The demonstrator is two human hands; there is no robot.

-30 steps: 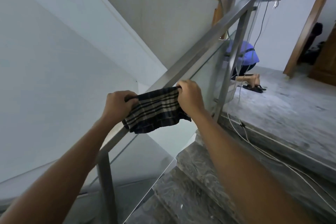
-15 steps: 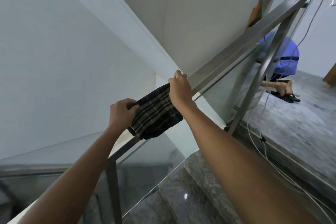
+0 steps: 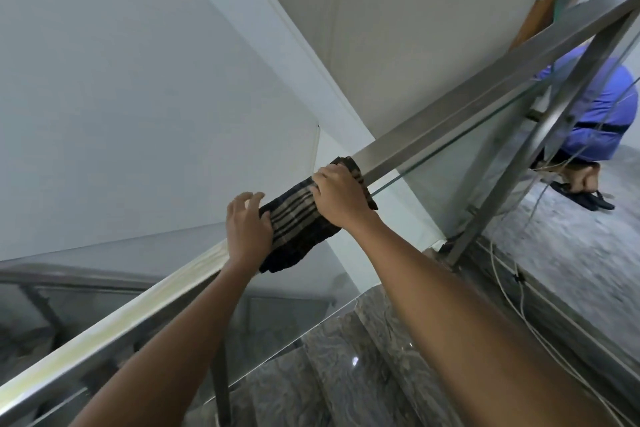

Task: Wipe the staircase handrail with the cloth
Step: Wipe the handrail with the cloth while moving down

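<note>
At mid-frame, the left hand lay loosely open, fingers resting on the cloth. The right hand gripped the cloth, draped over the rail. The rail's long axis ran from lower left to upper right.

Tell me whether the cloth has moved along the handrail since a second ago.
Yes. The cloth has slid up the handrail, away from the lower post toward the upper post.

Your dark striped cloth is lying draped over the slanted steel handrail, sitting between your left hand and right hand.
</note>
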